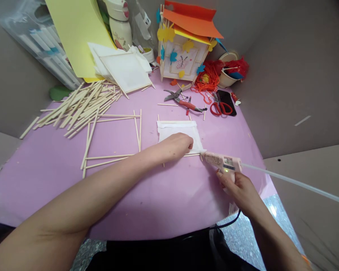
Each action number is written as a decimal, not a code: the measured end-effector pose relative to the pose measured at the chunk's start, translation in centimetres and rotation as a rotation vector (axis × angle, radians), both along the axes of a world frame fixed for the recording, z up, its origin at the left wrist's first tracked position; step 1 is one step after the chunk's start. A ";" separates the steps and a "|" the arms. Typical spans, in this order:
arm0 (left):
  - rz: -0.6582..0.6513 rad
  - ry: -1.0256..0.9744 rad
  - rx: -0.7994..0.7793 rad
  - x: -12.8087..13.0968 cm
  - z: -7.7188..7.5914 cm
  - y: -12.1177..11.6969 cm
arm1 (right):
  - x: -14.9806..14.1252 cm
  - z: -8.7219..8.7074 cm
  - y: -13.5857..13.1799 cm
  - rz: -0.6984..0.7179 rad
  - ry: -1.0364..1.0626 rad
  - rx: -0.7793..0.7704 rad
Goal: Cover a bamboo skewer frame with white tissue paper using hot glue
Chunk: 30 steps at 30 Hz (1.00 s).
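A white paper square (178, 131) glued over a frame of wooden sticks lies on the pink table top (147, 195). My left hand (177, 146) rests on its near edge, fingers curled down and pressing the paper. My right hand (237, 186) grips a pink hot glue gun (223, 162); its nozzle touches the paper's near right corner. A long clear glue stick (296, 183) pokes out of the gun's back to the right. A green light glows on the gun.
A bare stick frame (113, 139) and a heap of sticks (79, 103) lie at the left. Pliers (183, 102), red scissors (220, 107), a black phone (227, 99) and a decorated paper house (183, 49) stand at the back. Yellow paper (73, 34) leans rear left.
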<state>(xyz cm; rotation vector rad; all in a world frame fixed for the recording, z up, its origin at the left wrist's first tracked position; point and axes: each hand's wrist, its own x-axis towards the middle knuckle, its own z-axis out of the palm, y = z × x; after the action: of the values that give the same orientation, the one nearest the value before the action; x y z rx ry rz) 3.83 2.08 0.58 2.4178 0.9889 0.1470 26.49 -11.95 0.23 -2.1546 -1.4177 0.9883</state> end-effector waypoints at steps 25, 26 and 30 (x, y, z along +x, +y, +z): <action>0.011 -0.010 -0.022 -0.1 0.1 0.0 | -0.9 0.0 -0.1 0.055 -0.040 -0.020; 0.010 -0.011 -0.023 -0.1 0.1 0.0 | -1.0 0.0 0.0 0.057 -0.048 -0.018; 0.009 -0.014 -0.025 -0.1 0.2 0.0 | -1.1 0.1 0.2 0.078 -0.081 0.007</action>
<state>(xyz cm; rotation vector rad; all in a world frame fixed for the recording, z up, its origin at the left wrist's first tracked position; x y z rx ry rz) 3.72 2.11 0.73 2.3871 0.9899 0.1532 25.36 -11.77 0.35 -2.1713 -1.5513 0.9323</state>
